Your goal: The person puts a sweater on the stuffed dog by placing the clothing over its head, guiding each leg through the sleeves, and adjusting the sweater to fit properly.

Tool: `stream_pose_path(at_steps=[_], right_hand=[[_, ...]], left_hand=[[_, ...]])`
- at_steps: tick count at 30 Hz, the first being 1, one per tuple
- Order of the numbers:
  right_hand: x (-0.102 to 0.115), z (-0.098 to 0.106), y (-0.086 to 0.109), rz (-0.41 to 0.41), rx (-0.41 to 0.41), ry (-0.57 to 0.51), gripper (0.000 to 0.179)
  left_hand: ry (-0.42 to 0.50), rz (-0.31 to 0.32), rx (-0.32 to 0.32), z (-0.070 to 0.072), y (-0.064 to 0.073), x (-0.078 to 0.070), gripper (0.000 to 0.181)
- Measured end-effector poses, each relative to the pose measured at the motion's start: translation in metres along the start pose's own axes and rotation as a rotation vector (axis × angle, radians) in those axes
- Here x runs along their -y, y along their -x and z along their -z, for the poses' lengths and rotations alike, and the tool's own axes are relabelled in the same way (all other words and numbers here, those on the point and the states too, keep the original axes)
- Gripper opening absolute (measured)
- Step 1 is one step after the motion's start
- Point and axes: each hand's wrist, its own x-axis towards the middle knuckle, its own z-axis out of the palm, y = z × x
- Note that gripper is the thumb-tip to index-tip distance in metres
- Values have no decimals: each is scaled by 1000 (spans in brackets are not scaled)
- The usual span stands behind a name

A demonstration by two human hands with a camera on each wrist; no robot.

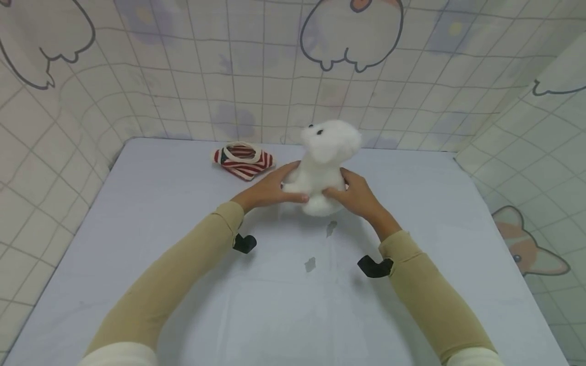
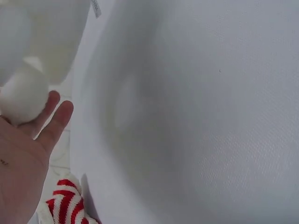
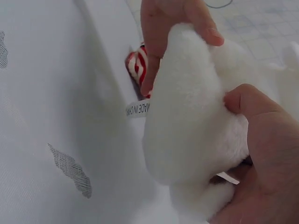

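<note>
A white plush dog (image 1: 327, 188) with small dark eyes is held between both hands near the back of the table, its face turned to the left. My left hand (image 1: 273, 189) grips it from the left side, thumb in front; in the left wrist view that hand (image 2: 23, 163) has a rounded white part of the plush against its fingers. On the other side my right hand (image 1: 359, 195) grips its body, the thumb pressing into the fur. The plush (image 3: 187, 112) seems raised off the tabletop, and a printed fabric tag (image 3: 138, 108) sticks out from it.
A red-and-white striped knitted garment (image 1: 244, 160) lies at the back left of the white table (image 1: 274, 305). Two small grey patches (image 1: 310, 264) mark the surface. Curtains (image 1: 274, 66) with a grid and cartoon print hang behind and at both sides.
</note>
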Motion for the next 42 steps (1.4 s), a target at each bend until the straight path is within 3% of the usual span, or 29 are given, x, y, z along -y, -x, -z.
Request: stream_pose_path(at_steps=[6,13,18,23,33,36,42], right_hand=[[5,-1,-1,25,48,-27,62],[6,-4,-2,15,37,-38,59],[4,-7,-2,-13,16,-28,61],[5,-8,-1,32,11,29,65],[16,-6,20,68,-137,318,71],[16,-7,25,67,-110,322,74],[13,-14,27,-26,-32,222,83]], left_hand=[[63,-43,38,-2,-2,-1,100],[103,-32,10,-5,-3,-1,94],[82,-13,-45,-9,-4,-1,85],[54,13,-92,-9,-3,-1,78],[15,-24,-205,-8,-3,3,76],[3,-12,-218,-7,-2,3,79],[-10,6,-261,-9,0,-1,81]])
